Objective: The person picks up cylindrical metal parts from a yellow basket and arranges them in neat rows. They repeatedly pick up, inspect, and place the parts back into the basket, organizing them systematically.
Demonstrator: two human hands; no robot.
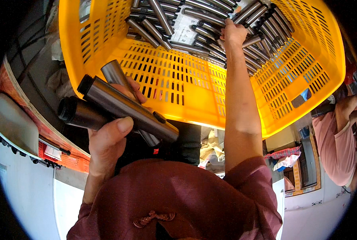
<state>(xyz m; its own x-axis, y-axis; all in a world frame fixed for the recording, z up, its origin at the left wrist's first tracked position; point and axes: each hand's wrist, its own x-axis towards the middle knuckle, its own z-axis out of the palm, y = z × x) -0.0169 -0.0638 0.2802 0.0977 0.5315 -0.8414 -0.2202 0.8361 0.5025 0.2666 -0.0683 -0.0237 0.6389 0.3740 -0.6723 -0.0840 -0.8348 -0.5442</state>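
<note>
You have a yellow slotted plastic crate (178,80) in front of you as the carrier. On its perforated floor lies a heap of grey metal tubes (210,24) with dark ends, piled against the far side, and a white printed paper slip (185,29) rests among them, partly covered by tubes.

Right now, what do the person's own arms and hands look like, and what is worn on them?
Both hands are bare: no gloves, rings or watch show on the left hand or the right hand. Both forearms are uncovered. The garment is a dark maroon top with short sleeves ending above the elbows and a knotted cord button at the collar. No markings show on it.
</note>
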